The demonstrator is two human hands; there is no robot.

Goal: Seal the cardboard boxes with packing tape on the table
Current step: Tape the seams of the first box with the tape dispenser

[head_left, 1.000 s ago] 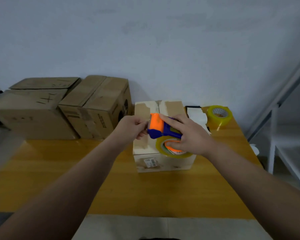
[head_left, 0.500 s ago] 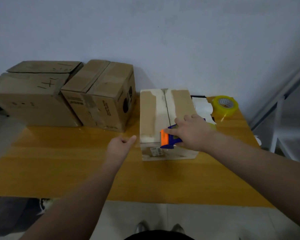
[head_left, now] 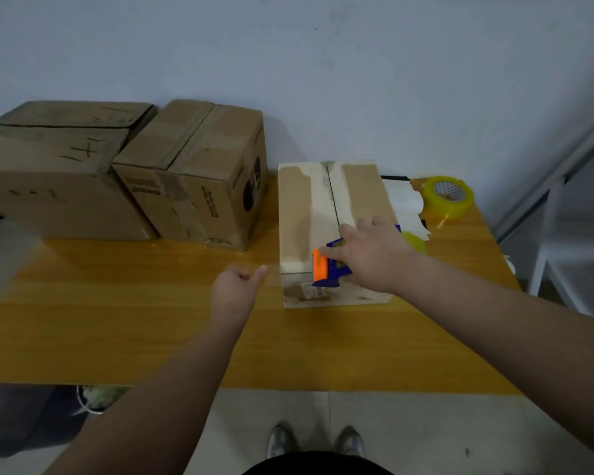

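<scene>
A pale cardboard box [head_left: 309,214] with its two top flaps closed stands on the wooden table [head_left: 124,320] right of centre. My right hand [head_left: 371,255] grips a blue and orange tape dispenser [head_left: 326,267] pressed against the box's near top edge, at the flap seam; its yellow tape roll [head_left: 415,242] shows behind my hand. My left hand [head_left: 235,286] hovers over the table just left of the box, fingers loosely curled, holding nothing.
Two larger brown boxes [head_left: 59,186] [head_left: 199,180] stand at the back left against the wall. A spare yellow tape roll [head_left: 448,197] and white paper [head_left: 403,204] lie at the back right. A metal rack [head_left: 563,217] stands right of the table.
My left hand let go of the dispenser and dropped to the left of the box. My right hand brought the dispenser down to the box's near edge.
</scene>
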